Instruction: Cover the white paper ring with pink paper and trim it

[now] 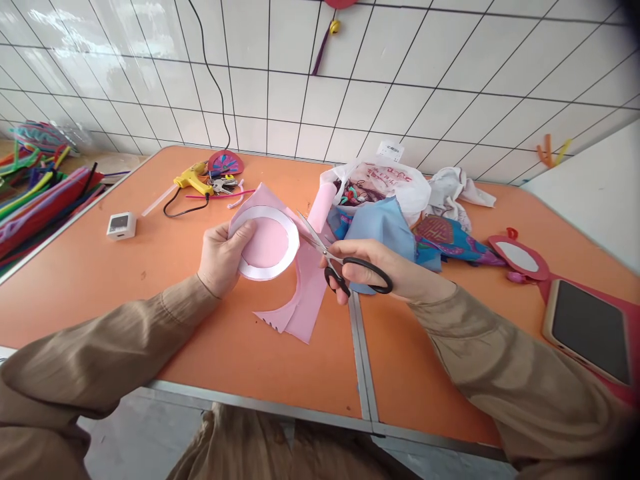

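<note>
- Pink sheet (305, 293) carrying a white ring (265, 272) sits pinched in my left hand (223, 257): thumb pressed over the ring's near rim, the other fingers clenched behind it.
- My right hand (393, 270) grasps black-handled scissors (327, 253), fingers through the loops. The blades are parted, with the sheet between them just beside the ring, opposite my left fingers.
- Loose pink offcuts trail onto the orange bench (150, 300) between both hands.
- Beyond my left fingers I see a yellow glue gun (190, 177); beyond the right ones, a plastic bag (380, 183).
</note>
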A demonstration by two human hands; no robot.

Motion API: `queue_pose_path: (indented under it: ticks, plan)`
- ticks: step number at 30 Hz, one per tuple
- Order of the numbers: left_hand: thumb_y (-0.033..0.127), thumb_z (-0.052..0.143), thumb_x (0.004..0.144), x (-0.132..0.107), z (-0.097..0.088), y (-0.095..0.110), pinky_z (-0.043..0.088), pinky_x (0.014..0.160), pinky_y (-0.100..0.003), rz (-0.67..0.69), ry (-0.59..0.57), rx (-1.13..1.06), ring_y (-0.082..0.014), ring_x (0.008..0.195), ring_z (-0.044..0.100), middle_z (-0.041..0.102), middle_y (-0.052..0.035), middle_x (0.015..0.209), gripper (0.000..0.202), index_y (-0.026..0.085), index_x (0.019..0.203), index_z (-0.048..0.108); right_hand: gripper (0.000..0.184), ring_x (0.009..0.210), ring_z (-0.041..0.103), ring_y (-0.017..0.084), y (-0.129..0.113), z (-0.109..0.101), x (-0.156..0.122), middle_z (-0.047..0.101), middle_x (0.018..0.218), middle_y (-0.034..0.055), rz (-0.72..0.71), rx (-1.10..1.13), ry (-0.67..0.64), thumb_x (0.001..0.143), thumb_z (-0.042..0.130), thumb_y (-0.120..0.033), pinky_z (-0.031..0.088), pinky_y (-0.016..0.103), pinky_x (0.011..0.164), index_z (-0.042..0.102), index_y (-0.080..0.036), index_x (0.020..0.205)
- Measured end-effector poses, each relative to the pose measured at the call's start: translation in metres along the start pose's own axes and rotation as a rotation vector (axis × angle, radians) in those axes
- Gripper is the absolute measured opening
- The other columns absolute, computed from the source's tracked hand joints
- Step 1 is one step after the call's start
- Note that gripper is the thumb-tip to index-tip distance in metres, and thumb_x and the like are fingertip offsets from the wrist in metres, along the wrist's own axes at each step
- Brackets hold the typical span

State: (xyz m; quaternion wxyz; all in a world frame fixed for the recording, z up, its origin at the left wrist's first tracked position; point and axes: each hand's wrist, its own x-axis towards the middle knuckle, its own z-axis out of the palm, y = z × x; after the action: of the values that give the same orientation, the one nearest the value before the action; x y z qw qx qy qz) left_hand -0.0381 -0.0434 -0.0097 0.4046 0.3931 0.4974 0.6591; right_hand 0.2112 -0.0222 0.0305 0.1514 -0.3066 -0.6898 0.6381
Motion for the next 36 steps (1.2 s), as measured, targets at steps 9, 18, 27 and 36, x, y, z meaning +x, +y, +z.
queue_pose_path:
  ticks: [9, 18, 27, 36]
  plan:
    - [0.043, 0.081, 0.066, -0.013, 0.005, 0.007, 0.045, 0.051, -0.021, -0.087, -0.066, -0.034, -0.0118, 0.056, 0.056, 0.066, -0.0003, 0.063, 0.032, 0.012, 0.068, 0.073, 0.063, 0.056, 0.062, 0.01, 0.002, 0.003, 0.005, 0.056, 0.076, 0.0001, -0.071, -0.022, 0.056, 0.072, 0.066, -0.07, 0.048, 0.025, 0.055, 0.06, -0.012, 0.097]
    - [0.044, 0.082, 0.063, -0.019, 0.008, 0.011, 0.044, 0.048, -0.021, -0.199, -0.086, -0.065, -0.0126, 0.054, 0.058, 0.068, -0.0016, 0.063, 0.033, 0.013, 0.066, 0.072, 0.047, 0.053, 0.06, 0.008, 0.009, 0.005, 0.006, 0.06, 0.085, 0.0022, -0.082, 0.059, 0.126, 0.075, 0.075, -0.047, 0.05, 0.024, 0.051, 0.063, -0.011, 0.103]
    - [0.044, 0.087, 0.057, -0.022, 0.009, 0.017, 0.045, 0.047, -0.02, -0.236, -0.1, -0.115, -0.0118, 0.053, 0.059, 0.069, -0.0008, 0.061, 0.035, 0.013, 0.065, 0.073, 0.032, 0.049, 0.057, 0.011, 0.003, 0.008, 0.005, 0.062, 0.076, 0.002, -0.079, -0.004, 0.219, 0.07, 0.079, -0.038, 0.05, 0.028, 0.046, 0.072, -0.02, 0.095]
    - [0.048, 0.087, 0.054, -0.023, 0.01, 0.018, 0.047, 0.047, -0.024, -0.249, -0.094, -0.082, -0.0149, 0.052, 0.061, 0.069, -0.0031, 0.061, 0.04, 0.013, 0.065, 0.072, 0.036, 0.051, 0.054, 0.013, 0.012, 0.005, 0.005, 0.062, 0.076, 0.0028, -0.074, -0.064, 0.241, 0.071, 0.079, -0.042, 0.05, 0.031, 0.047, 0.072, -0.023, 0.1]
